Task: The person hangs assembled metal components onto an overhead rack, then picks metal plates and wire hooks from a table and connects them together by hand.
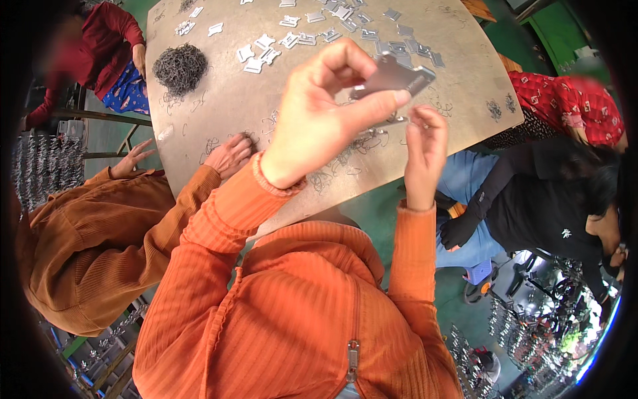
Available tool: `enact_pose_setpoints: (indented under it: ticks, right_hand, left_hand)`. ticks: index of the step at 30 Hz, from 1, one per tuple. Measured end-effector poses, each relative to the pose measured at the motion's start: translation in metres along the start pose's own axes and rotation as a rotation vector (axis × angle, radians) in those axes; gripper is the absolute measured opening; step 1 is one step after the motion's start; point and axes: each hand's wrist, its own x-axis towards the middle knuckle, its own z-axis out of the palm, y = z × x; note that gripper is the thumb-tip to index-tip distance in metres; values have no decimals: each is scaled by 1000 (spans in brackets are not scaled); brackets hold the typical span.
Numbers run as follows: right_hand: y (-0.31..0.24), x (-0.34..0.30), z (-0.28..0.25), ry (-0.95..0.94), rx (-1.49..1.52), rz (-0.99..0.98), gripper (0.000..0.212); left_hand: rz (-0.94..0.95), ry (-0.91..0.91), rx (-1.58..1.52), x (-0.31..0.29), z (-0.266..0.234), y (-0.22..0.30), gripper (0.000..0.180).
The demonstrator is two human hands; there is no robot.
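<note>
Raised over the table [226, 66], my left hand [312, 123] pinches a flat grey metal plate [392, 78] with notched edges between thumb and fingers. The plate is tilted and slightly blurred. Just below its right end is my right hand [426, 146], its thumb and fingertips drawn together. A thin metal bit [392, 122] shows beside those fingertips; whether they grip it is not clear. Small bent wire pieces [342, 166] lie scattered on the tabletop beneath my hands.
A dark heap of wire hooks [179, 68] sits at the far left. Several similar metal plates [309, 38] lie across the back. A co-worker's hand [230, 155] rests on the table to my left. Another person in black [531, 193] is at my right; others sit farther back.
</note>
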Motion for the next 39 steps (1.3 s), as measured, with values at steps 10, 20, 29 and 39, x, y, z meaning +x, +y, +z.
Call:
enact_pose_setpoints:
  ticks: [10,20,29,39]
  right_hand:
    - [135,-31,-30,-942,-936,211,12]
    - [146,-37,-26,-1017,-1078,-46,6]
    - [143,-39,-31,-1038,-1130,-88,5]
    - [128,-36,-23,-479,-337,607,16]
  left_hand:
    - [89,64,53,14,-37,12,20]
    - [32,101,61,9,-62,17,23]
    - [54,76,94,-8,-66,24,25]
    - [60,102,91,-35,-72,28,17]
